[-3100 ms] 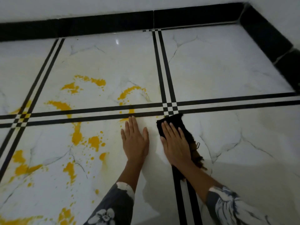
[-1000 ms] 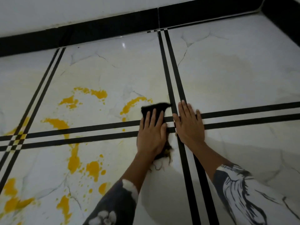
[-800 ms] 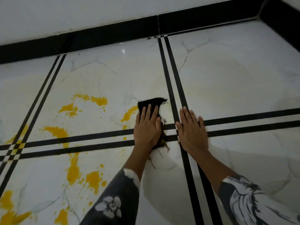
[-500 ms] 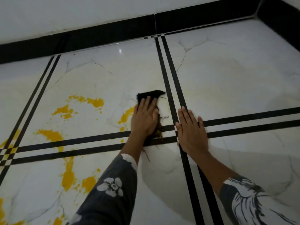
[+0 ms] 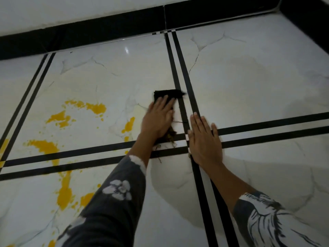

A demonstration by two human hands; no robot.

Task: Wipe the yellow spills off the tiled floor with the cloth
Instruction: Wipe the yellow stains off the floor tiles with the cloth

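Note:
My left hand (image 5: 157, 119) presses flat on a black cloth (image 5: 168, 94) on the white tiled floor (image 5: 249, 82); the cloth's far edge shows past my fingertips and frayed threads trail by my wrist. A small yellow spill (image 5: 129, 124) lies just left of that hand. Larger yellow spills (image 5: 89, 106) spread over the left tiles, with another patch (image 5: 44, 146) by the black lines and more (image 5: 65, 191) on the near tile. My right hand (image 5: 204, 139) rests flat and empty on the crossing of the black tile lines, beside the cloth.
A black skirting board (image 5: 106, 29) runs along the far wall, and another (image 5: 306, 18) along the right wall at the corner. Double black lines (image 5: 267, 127) cross the floor. The right tiles show only faint smears.
The cloth passed from under my right hand to under my left. My left hand has pushed it forward and away across the curved yellow spill, most of which is gone. My right hand stays planted.

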